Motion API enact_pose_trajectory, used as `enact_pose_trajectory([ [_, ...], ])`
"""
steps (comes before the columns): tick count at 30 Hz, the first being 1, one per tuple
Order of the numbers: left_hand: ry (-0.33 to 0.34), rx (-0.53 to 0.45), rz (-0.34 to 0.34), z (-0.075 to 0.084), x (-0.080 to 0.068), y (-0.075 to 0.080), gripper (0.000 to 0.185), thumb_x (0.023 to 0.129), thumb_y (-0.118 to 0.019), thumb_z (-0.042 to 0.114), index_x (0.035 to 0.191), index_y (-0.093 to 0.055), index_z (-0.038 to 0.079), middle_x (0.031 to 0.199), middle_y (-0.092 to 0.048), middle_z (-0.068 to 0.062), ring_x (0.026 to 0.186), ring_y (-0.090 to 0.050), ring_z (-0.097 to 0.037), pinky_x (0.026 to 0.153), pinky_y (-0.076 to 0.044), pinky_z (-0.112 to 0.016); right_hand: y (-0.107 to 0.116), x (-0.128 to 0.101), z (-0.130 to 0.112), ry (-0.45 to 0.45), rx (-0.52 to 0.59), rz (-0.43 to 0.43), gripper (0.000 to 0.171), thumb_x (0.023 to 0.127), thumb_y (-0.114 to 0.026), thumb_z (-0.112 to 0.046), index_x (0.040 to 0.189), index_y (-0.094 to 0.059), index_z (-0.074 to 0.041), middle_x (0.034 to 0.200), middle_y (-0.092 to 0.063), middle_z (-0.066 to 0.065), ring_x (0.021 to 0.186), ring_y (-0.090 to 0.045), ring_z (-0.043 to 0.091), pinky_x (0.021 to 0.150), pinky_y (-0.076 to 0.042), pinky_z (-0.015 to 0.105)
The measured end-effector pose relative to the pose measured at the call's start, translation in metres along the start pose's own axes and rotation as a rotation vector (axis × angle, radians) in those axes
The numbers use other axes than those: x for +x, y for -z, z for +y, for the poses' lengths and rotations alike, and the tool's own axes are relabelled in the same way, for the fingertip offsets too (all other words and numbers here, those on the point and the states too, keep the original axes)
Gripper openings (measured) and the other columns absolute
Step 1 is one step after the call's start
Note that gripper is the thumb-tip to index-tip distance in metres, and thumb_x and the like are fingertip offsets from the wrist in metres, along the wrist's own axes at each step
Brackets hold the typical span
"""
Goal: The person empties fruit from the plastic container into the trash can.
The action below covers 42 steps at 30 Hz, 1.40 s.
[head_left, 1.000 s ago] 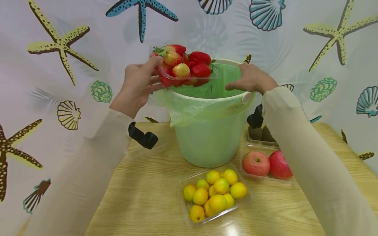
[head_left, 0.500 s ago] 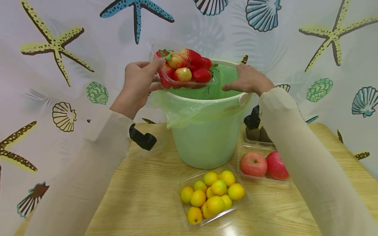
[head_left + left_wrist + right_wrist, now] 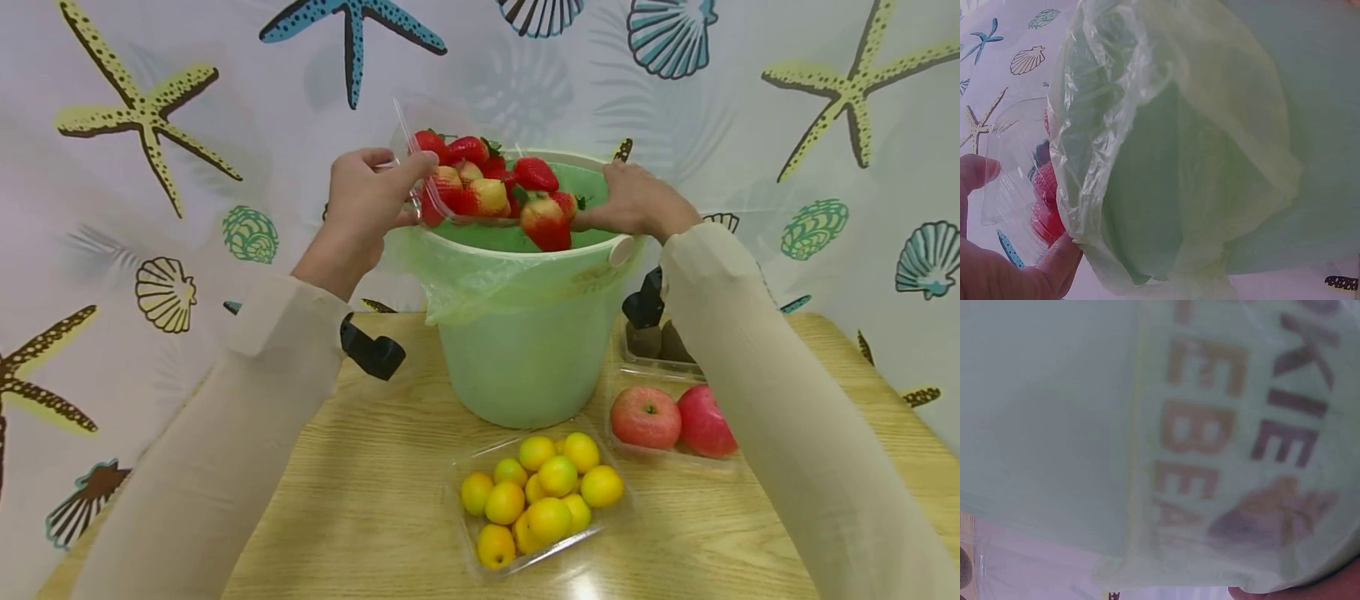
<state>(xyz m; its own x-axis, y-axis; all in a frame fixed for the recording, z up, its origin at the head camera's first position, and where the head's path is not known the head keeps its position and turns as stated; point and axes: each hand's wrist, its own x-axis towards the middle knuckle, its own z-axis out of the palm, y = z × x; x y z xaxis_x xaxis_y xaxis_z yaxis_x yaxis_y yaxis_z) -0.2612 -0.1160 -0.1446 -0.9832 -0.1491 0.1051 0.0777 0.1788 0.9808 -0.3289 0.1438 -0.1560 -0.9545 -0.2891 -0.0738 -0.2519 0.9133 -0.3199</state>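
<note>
Above the bucket's left side, my left hand (image 3: pixel 367 196) grips a clear plastic container (image 3: pixel 405 125) by its left edge, thumb over the rim. The container tilts down to the right. Red and pale yellow strawberries (image 3: pixel 487 196) bunch toward its low end, and one strawberry (image 3: pixel 546 223) hangs past the edge over the opening. The light green bucket (image 3: pixel 525 350) is lined with a thin plastic bag (image 3: pixel 480 279). My right hand (image 3: pixel 641 200) rests on the bucket's right rim with its thumb pointing inward. The left wrist view shows the bag's folded edge (image 3: pixel 1100 156) beside the strawberries.
A clear tray of small yellow fruits (image 3: pixel 551 517) lies on the wooden table (image 3: pixel 360 500) in front of the bucket. Right of it sit apples (image 3: pixel 647 417) in another tray, with brown fruits (image 3: pixel 660 340) behind, partly covered by my right sleeve. A patterned cloth (image 3: pixel 300 150) hangs behind.
The left hand has moved slightly right and tipped the container further. The strawberries have slid right, and one now spills past the low edge. The right hand stays at the rim.
</note>
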Motion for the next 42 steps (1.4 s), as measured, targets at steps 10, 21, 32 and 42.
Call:
enact_pose_trajectory([
  [10, -0.036, 0.052, 0.000, -0.0013, -0.0024, -0.0050, 0.074, 0.089, -0.065, 0.033, 0.149, -0.028, 0.012, 0.135, -0.046, -0.009, 0.111, -0.057, -0.016, 0.093, -0.052, -0.031, -0.0013, -0.0014, 0.0014, -0.014, 0.013, 0.001, 0.095, 0.089, -0.054, -0.049, 0.152, -0.004, 0.001, 0.159, -0.004, 0.021, 0.146, -0.010, 0.038, 0.116, -0.018, 0.054],
  [21, -0.128, 0.104, -0.034, -0.0042, -0.0049, -0.0057, 0.074, 0.088, -0.067, 0.030, 0.149, -0.029, 0.010, 0.126, -0.046, -0.008, 0.106, -0.051, -0.016, 0.085, -0.055, -0.028, 0.0011, 0.0000, 0.0006, -0.018, -0.013, -0.009, 0.097, 0.089, -0.053, -0.051, 0.152, 0.001, 0.000, 0.159, 0.002, 0.020, 0.147, -0.003, 0.038, 0.117, -0.014, 0.054],
  [32, -0.209, 0.230, -0.058, -0.0064, -0.0074, -0.0073, 0.078, 0.090, -0.065, 0.031, 0.151, -0.023, 0.008, 0.138, -0.042, -0.015, 0.105, -0.059, -0.024, 0.094, -0.052, -0.034, -0.0001, -0.0004, 0.0006, -0.019, -0.001, -0.010, 0.098, 0.089, -0.054, -0.050, 0.152, 0.001, 0.001, 0.159, 0.000, 0.021, 0.147, -0.005, 0.037, 0.117, -0.015, 0.053],
  [42, -0.244, 0.212, -0.039, -0.0076, -0.0069, -0.0069, 0.080, 0.087, -0.068, 0.028, 0.151, -0.024, 0.008, 0.140, -0.043, -0.013, 0.123, -0.051, -0.023, 0.094, -0.052, -0.035, -0.0008, -0.0017, 0.0003, -0.018, -0.003, 0.002, 0.097, 0.089, -0.055, -0.049, 0.152, -0.001, 0.001, 0.159, -0.003, 0.021, 0.146, -0.007, 0.038, 0.117, -0.016, 0.054],
])
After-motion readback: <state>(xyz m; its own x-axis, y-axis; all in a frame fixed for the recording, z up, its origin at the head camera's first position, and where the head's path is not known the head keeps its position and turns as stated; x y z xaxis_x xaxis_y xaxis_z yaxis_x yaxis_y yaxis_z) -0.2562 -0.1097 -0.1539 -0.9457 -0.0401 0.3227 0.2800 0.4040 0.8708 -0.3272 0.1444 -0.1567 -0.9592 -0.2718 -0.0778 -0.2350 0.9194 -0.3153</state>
